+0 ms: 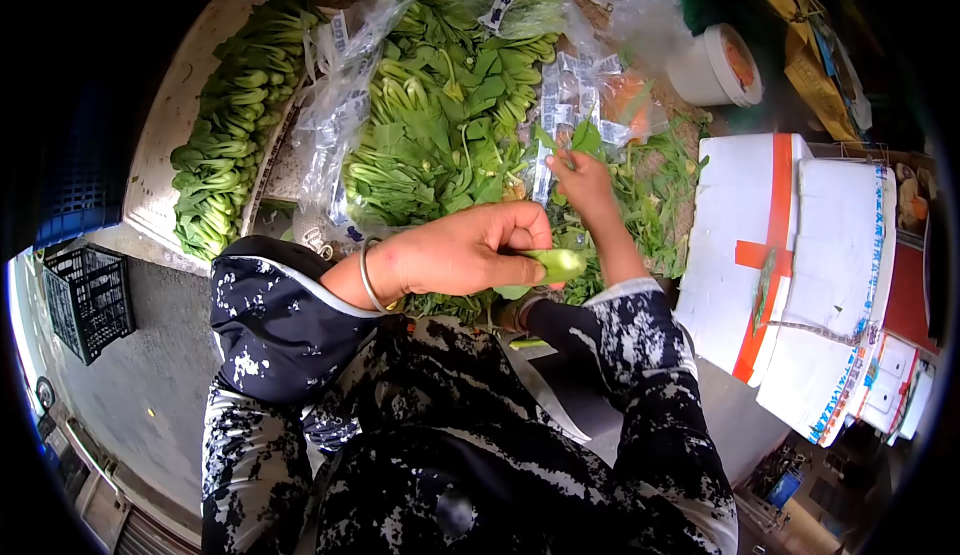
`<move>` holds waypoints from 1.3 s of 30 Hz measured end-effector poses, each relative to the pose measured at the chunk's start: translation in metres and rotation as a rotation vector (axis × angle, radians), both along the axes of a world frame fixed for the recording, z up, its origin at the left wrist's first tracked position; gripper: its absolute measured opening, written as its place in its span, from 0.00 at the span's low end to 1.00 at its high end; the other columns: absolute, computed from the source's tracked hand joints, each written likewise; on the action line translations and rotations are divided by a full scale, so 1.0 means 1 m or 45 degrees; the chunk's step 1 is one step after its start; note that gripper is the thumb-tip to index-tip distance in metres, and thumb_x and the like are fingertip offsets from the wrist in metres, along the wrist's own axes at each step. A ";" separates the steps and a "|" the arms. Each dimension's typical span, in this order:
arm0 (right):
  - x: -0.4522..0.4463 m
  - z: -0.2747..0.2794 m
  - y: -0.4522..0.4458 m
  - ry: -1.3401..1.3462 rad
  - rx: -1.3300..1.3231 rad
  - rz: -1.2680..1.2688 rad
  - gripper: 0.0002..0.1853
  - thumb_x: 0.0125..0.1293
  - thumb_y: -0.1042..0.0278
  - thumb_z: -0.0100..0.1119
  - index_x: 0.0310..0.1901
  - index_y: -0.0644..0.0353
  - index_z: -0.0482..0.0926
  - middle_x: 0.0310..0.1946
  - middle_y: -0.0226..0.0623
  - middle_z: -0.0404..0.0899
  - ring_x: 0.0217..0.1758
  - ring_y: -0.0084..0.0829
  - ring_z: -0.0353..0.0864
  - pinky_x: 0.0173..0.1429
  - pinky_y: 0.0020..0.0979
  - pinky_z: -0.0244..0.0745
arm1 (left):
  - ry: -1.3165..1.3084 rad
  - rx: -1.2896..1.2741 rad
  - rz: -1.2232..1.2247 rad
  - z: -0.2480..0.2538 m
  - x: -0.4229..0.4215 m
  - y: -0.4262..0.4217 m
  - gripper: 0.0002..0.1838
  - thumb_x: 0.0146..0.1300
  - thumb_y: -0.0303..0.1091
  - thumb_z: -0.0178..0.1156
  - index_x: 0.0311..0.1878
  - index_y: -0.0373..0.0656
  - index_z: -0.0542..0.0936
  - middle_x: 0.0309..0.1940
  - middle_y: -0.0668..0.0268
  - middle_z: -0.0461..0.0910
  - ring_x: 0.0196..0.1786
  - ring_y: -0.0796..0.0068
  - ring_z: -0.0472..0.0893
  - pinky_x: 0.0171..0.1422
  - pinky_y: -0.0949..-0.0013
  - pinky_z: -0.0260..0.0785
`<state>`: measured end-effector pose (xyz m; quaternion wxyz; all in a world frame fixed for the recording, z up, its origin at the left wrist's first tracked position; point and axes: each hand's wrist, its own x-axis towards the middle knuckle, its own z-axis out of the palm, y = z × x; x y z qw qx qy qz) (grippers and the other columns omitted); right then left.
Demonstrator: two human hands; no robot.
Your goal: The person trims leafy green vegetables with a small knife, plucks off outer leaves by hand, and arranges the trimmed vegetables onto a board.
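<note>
My left hand (450, 250), with a bangle at its wrist, is closed around a small bok choy (560, 264); its pale green base points right. Beyond it, my right hand (585, 193) is closed, with a green leaf (586, 139) showing at its fingertips. Behind both hands a large clear plastic bag (335, 155) with printed strips lies opened around a heap of bok choy (430, 115). Loose leaves (650, 190) are scattered to the right of my right hand.
Bok choy in a neat row (225, 145) lies on a pale board (165, 155) at left. White foam boxes (740, 215) with orange tape stand at right, near a white bucket (695, 73). A black crate (90, 300) sits on the floor at far left.
</note>
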<state>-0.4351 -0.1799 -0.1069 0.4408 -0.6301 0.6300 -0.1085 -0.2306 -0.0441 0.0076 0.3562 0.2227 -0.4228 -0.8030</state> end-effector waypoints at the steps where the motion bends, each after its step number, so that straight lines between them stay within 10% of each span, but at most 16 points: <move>1: 0.020 -0.004 -0.010 -0.101 0.166 -0.172 0.24 0.55 0.58 0.64 0.50 0.65 0.74 0.38 0.45 0.80 0.45 0.33 0.79 0.44 0.32 0.73 | 0.050 -0.025 -0.013 0.002 0.002 0.000 0.06 0.62 0.23 0.52 0.40 0.39 0.67 0.38 0.69 0.75 0.42 0.84 0.74 0.45 0.80 0.65; 6: 0.067 -0.099 -0.051 0.106 -0.573 -0.040 0.22 0.51 0.62 0.65 0.46 0.62 0.72 0.36 0.42 0.80 0.42 0.42 0.79 0.43 0.39 0.72 | 0.029 0.092 0.145 0.005 0.009 0.005 0.16 0.56 0.19 0.55 0.49 0.38 0.68 0.40 0.69 0.73 0.40 0.84 0.73 0.45 0.80 0.66; 14: 0.087 -0.106 -0.051 0.240 -0.435 -0.081 0.26 0.40 0.60 0.72 0.41 0.60 0.71 0.31 0.38 0.78 0.34 0.35 0.78 0.41 0.31 0.72 | -0.328 -0.014 0.259 0.004 0.016 0.001 0.13 0.52 0.23 0.63 0.41 0.39 0.75 0.35 0.74 0.74 0.39 0.87 0.71 0.45 0.80 0.65; 20: 0.082 -0.133 -0.063 -0.618 -0.435 -0.344 0.19 0.46 0.75 0.68 0.40 0.66 0.71 0.29 0.36 0.77 0.26 0.27 0.78 0.26 0.22 0.69 | -0.316 -0.003 0.259 0.002 0.013 0.000 0.12 0.53 0.24 0.64 0.41 0.39 0.75 0.35 0.73 0.74 0.40 0.86 0.71 0.46 0.79 0.65; 23: 0.097 -0.083 -0.054 -0.749 -0.007 -0.590 0.18 0.46 0.77 0.66 0.40 0.67 0.72 0.29 0.37 0.78 0.24 0.25 0.78 0.27 0.22 0.70 | -0.279 -0.013 0.279 -0.001 0.009 0.001 0.12 0.53 0.24 0.64 0.40 0.38 0.75 0.35 0.73 0.74 0.39 0.86 0.71 0.46 0.80 0.65; 31: 0.065 0.038 -0.066 -0.454 -0.277 -0.191 0.17 0.47 0.74 0.68 0.39 0.65 0.75 0.29 0.35 0.78 0.23 0.23 0.79 0.24 0.21 0.69 | -0.371 -0.126 0.294 -0.005 0.008 -0.002 0.10 0.52 0.25 0.64 0.38 0.39 0.76 0.32 0.75 0.74 0.36 0.87 0.71 0.41 0.80 0.66; 37: -0.022 0.038 -0.050 -1.061 0.277 -0.173 0.19 0.48 0.71 0.68 0.42 0.64 0.76 0.30 0.35 0.79 0.24 0.21 0.78 0.22 0.20 0.66 | -0.595 -0.289 0.191 -0.002 0.002 0.000 0.11 0.50 0.26 0.66 0.37 0.40 0.77 0.30 0.73 0.76 0.34 0.86 0.73 0.42 0.79 0.67; 39: -0.036 0.010 -0.044 0.133 0.157 -0.135 0.19 0.49 0.73 0.67 0.45 0.62 0.74 0.26 0.29 0.78 0.25 0.19 0.77 0.19 0.19 0.60 | -0.571 -0.276 0.212 -0.006 -0.001 -0.002 0.09 0.50 0.27 0.65 0.35 0.39 0.78 0.28 0.72 0.78 0.33 0.86 0.74 0.41 0.78 0.68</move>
